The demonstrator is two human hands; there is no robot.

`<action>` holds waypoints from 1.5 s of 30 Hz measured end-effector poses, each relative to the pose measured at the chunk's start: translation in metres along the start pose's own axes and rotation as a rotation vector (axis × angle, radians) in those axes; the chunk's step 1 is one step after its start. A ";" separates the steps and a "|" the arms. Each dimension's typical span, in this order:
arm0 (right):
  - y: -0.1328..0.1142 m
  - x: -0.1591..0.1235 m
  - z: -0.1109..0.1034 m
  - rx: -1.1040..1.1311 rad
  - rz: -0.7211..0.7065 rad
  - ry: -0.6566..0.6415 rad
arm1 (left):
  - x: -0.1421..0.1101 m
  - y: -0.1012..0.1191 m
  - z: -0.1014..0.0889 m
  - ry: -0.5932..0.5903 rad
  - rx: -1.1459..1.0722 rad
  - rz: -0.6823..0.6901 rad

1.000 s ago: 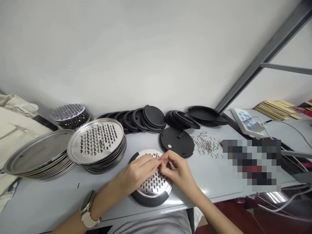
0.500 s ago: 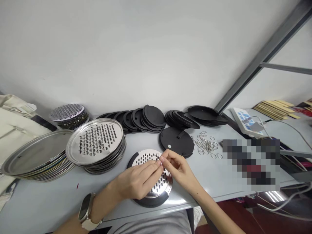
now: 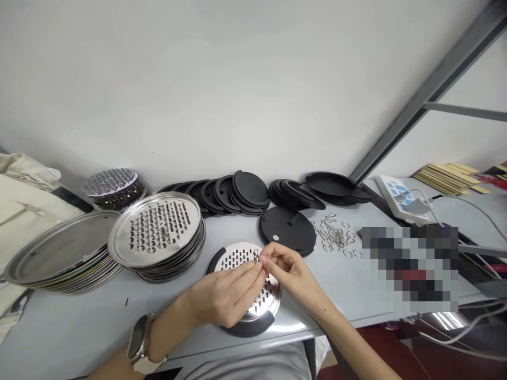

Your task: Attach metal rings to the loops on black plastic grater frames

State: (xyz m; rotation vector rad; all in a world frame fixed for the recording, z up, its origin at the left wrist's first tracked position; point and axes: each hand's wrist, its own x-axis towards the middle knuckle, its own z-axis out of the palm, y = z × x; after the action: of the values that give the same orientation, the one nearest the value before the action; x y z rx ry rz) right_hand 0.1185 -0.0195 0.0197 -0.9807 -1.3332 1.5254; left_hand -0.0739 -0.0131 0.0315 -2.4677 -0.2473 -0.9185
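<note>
Small silver metal clip [image 3: 256, 254]: your left hand [image 3: 225, 296] and your right hand [image 3: 288, 268] both pinching it, over round perforated silver metal plate [image 3: 266, 304] with curved black edging [image 3: 251, 328].

Noted cream fabric [image 3: 24, 216] at far left. Found a blue-and-white box [image 3: 390, 196] near a slanted grey beam [image 3: 425, 96], yellowish strips [image 3: 446, 178] piled farther right.

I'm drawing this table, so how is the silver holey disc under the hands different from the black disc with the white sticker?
The silver disc is shiny; the black disc is duller. The silver disc has rows of slots; the black disc has no such rows. Both are round.
</note>
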 end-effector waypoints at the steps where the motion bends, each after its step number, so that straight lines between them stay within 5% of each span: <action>1: 0.000 0.000 0.000 0.012 0.010 0.009 | 0.001 0.000 0.000 0.002 -0.002 0.000; 17: 0.005 -0.001 0.008 0.199 0.072 0.155 | -0.001 0.003 0.005 0.036 -0.054 -0.093; 29: -0.008 -0.002 -0.006 0.321 0.280 -0.025 | -0.001 0.001 0.006 -0.004 0.000 0.047; 36: -0.013 -0.006 -0.007 0.115 0.147 -0.005 | -0.001 0.001 0.009 0.027 -0.016 0.055; 42: -0.016 -0.004 -0.019 0.342 0.357 -0.188 | 0.002 0.002 0.007 0.030 -0.020 0.089; 45: -0.016 -0.004 -0.018 0.353 0.326 -0.177 | 0.002 0.000 0.003 0.039 -0.020 0.073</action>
State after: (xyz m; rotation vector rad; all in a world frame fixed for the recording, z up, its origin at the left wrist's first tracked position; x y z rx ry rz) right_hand 0.1379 -0.0168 0.0335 -0.8791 -1.0011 2.0534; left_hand -0.0705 -0.0118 0.0305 -2.4567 -0.1346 -0.9420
